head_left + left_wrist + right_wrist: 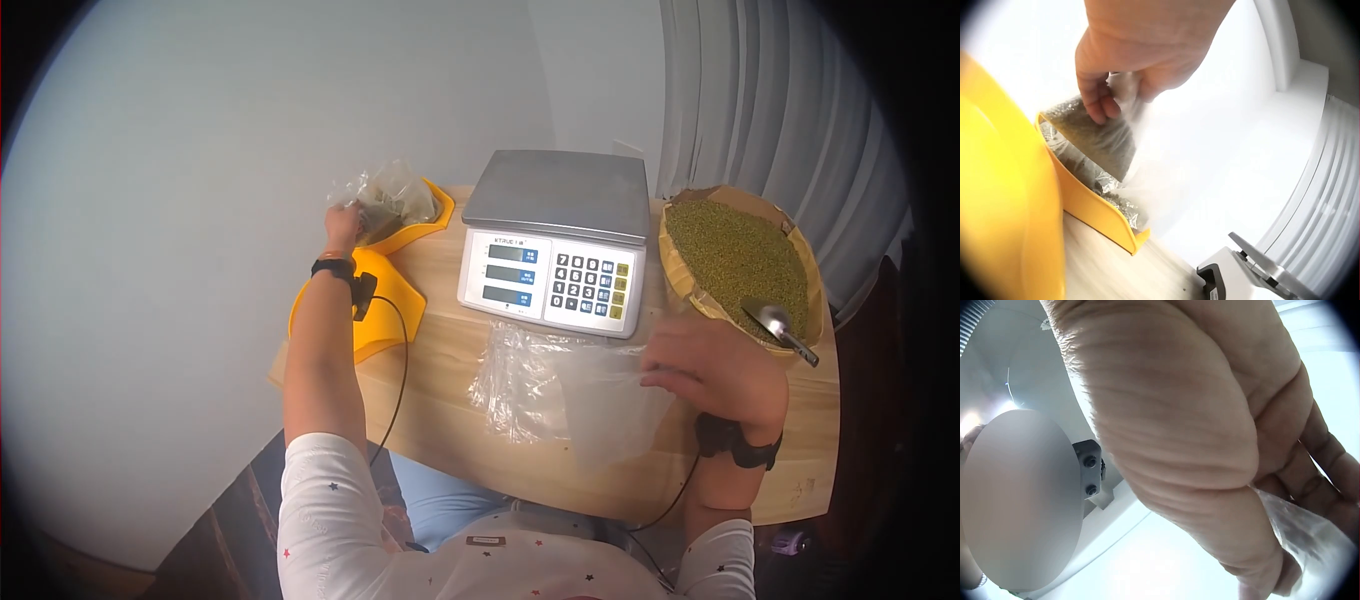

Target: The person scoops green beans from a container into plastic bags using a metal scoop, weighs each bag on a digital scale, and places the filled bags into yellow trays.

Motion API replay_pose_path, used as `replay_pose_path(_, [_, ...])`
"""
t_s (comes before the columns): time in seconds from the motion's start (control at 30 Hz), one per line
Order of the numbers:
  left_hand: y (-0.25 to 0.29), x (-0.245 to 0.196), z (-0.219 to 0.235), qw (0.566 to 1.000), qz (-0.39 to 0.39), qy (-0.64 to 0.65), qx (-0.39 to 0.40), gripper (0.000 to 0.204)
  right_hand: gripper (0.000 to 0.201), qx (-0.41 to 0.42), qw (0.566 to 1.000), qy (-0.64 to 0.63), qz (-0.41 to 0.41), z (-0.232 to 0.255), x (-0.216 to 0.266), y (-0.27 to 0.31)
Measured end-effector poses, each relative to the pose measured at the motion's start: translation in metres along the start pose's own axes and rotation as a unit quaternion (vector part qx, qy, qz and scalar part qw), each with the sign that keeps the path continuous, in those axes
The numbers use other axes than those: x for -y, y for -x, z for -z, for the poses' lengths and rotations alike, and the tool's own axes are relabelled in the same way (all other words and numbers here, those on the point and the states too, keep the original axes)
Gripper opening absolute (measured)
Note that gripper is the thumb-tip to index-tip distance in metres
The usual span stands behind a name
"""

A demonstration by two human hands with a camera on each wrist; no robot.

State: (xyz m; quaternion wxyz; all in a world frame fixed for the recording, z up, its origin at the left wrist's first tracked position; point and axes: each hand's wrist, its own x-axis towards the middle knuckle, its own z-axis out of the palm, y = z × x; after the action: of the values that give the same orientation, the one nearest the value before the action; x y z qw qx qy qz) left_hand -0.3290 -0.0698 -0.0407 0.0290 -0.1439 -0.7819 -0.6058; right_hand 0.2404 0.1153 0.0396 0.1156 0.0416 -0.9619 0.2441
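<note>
My left hand pinches the gathered top of a filled clear plastic bag at the far left. The bag hangs tilted at a yellow scoop-shaped bin, where more clear bags with small greenish contents lie. At the front of the table, my right hand holds the edge of a thin, flat plastic bag between thumb and fingers. That bag overlaps a pile of crinkled clear bags just below the scale. In the right wrist view, the palm hides much of the held bag.
A digital scale with a grey plate stands mid-table. To its right, a large paper-lined sack holds green beans, with a metal scoop on top. A second yellow bin sits under the left forearm. Cables run from both wrists.
</note>
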Motion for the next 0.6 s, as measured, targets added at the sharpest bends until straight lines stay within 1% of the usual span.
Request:
replay_pose_path(0.07, [-0.027,0.024,-0.008,0.995,-0.048,-0.076,0.034,0.029,0.016,0.000,1.000,0.000,-0.015,-0.001,0.002,-0.003])
replay_pose_path(0.1, [-0.026,0.022,-0.011,0.996,-0.048,-0.073,0.035,0.029,0.016,0.001,1.000,-0.003,-0.028,-0.002,0.003,-0.005])
replay_pose_path(0.17, [-0.021,0.022,-0.017,0.980,-0.052,-0.173,0.084,0.031,0.016,0.001,0.999,0.002,-0.035,-0.004,0.003,-0.008])
replay_pose_path(0.2, [-0.025,0.031,-0.020,0.980,-0.052,-0.171,0.083,0.031,0.015,0.000,0.999,0.005,-0.040,-0.005,0.002,-0.010])
replay_pose_path(0.27, [-0.042,0.071,-0.030,0.978,-0.064,-0.182,0.080,0.031,0.015,0.002,0.999,0.015,-0.049,-0.008,0.002,-0.012])
replay_pose_path(0.3, [-0.040,0.078,-0.033,0.986,-0.066,-0.143,0.063,0.036,0.015,0.004,0.998,0.024,-0.058,-0.009,0.002,-0.013])
replay_pose_path(0.33, [-0.043,0.080,-0.032,0.986,-0.065,-0.140,0.060,0.036,0.015,0.005,0.998,0.027,-0.056,-0.010,0.002,-0.014])
replay_pose_path(0.37, [-0.046,0.081,-0.031,0.971,-0.080,-0.213,0.070,0.038,0.015,0.004,0.998,0.032,-0.061,-0.011,0.001,-0.014])
replay_pose_path(0.4, [-0.040,0.073,-0.030,0.951,-0.094,-0.285,0.079,0.040,0.015,0.003,0.997,0.036,-0.066,-0.011,0.001,-0.015])
replay_pose_path(0.43, [-0.030,0.061,-0.029,0.951,-0.093,-0.284,0.078,0.040,0.015,0.004,0.997,0.037,-0.065,-0.011,0.001,-0.015])
replay_pose_path(0.5, [0.000,0.029,-0.028,0.897,-0.163,-0.406,0.067,0.040,0.014,-0.012,0.997,0.045,-0.070,-0.011,0.000,-0.015])
replay_pose_path(0.53, [0.014,0.014,-0.031,0.897,-0.163,-0.406,0.067,0.040,0.014,-0.011,0.997,0.044,-0.069,-0.011,-0.001,-0.015])
replay_pose_path(0.6, [0.045,-0.014,-0.038,0.852,-0.212,-0.478,-0.032,0.041,0.015,-0.039,0.994,0.070,-0.068,-0.010,-0.005,-0.014])
